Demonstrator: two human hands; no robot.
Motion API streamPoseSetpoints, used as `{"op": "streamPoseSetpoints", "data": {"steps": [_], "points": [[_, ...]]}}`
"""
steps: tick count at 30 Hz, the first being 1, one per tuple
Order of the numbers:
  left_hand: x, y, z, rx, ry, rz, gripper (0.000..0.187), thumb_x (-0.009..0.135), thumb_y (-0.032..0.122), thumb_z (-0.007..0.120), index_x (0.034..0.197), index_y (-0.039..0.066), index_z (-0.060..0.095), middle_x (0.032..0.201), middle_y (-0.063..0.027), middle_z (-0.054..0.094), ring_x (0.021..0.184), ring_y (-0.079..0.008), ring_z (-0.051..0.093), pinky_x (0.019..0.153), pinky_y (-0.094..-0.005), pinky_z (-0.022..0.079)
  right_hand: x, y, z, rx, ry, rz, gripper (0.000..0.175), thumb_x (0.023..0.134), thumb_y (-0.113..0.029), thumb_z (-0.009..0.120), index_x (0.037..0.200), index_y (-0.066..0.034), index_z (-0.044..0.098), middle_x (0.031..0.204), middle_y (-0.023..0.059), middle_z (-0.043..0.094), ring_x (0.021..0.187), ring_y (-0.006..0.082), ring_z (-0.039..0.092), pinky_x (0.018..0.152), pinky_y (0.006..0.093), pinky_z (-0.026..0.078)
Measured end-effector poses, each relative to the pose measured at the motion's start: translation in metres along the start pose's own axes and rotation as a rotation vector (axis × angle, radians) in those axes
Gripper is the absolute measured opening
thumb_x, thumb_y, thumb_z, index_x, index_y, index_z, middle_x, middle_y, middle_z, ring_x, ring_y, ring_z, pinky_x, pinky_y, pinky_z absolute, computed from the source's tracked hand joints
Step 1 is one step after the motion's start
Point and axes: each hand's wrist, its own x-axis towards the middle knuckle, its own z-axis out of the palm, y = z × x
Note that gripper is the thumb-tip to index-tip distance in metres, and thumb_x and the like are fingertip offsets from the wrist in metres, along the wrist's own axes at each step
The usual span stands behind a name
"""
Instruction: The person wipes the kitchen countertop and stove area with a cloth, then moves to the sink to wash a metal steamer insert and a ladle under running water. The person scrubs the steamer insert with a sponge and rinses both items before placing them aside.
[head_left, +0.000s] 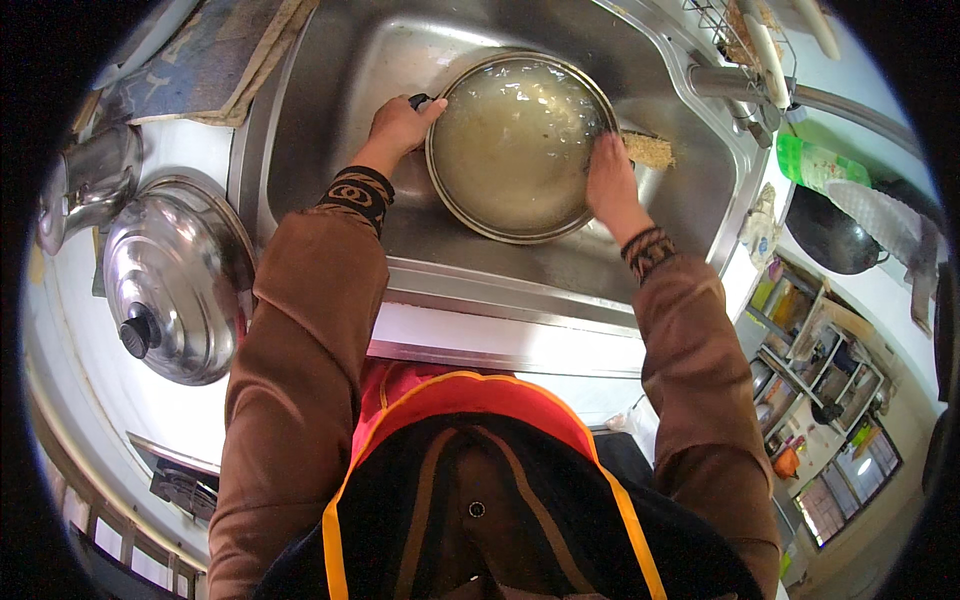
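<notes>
A round metal pot (517, 234) holding cloudy, rippling water (517, 157) is in the stainless steel sink (337, 135). My left hand (397, 126) grips the black handle (419, 100) at its left side, thumb near the rim. At the right rim, my right hand (616, 184) is closed over the pot's edge, slightly blurred. The handle on that side is hidden by the hand. A tan fibrous scrubber (651, 150) lies in the sink just beyond my right hand.
Left of the sink are a domed steel lid (176, 277) with a black knob and a metal vessel (97, 180). The faucet (731, 82) reaches in at upper right. A green bottle (821, 161) and a dark wok (832, 229) are on the right.
</notes>
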Motion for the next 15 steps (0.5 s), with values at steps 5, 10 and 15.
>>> {"op": "streamPoseSetpoints", "data": {"steps": [5,10,15], "points": [[0.006,-0.007,0.007,0.028,0.108,0.132,0.065,0.084,0.06,0.058,0.098,-0.003,0.067,0.092,-0.0219,0.068,0.086,-0.0351,0.066,0.08,-0.0429,0.049,-0.019,-0.001,-0.006,0.105,-0.085,-0.07,0.054,0.095,-0.023,0.037,0.142,0.0027,0.039,0.149,0.0139,0.037,0.143,0.0291,0.025,0.118,0.0457,0.012],[0.005,-0.009,0.008,0.073,0.098,0.119,0.064,0.084,0.061,0.057,0.096,-0.001,0.068,0.085,-0.0199,0.068,0.08,-0.0338,0.066,0.076,-0.0425,0.05,0.013,0.026,0.011,-0.022,0.371,0.056,0.052,0.093,-0.023,0.041,0.139,0.0009,0.044,0.15,0.0114,0.036,0.142,0.0312,0.025,0.118,0.0448,0.011],[0.004,-0.004,0.004,0.001,0.03,0.057,0.067,0.083,0.058,0.06,0.101,-0.006,0.066,0.1,-0.0248,0.067,0.097,-0.0375,0.064,0.086,-0.0423,0.048,-0.046,-0.026,0.037,0.512,0.211,0.009,0.031,0.083,-0.014,0.055,0.108,-0.0005,0.066,0.13,0.0158,0.052,0.125,0.0313,0.044,0.099,0.0442,0.041]]}}
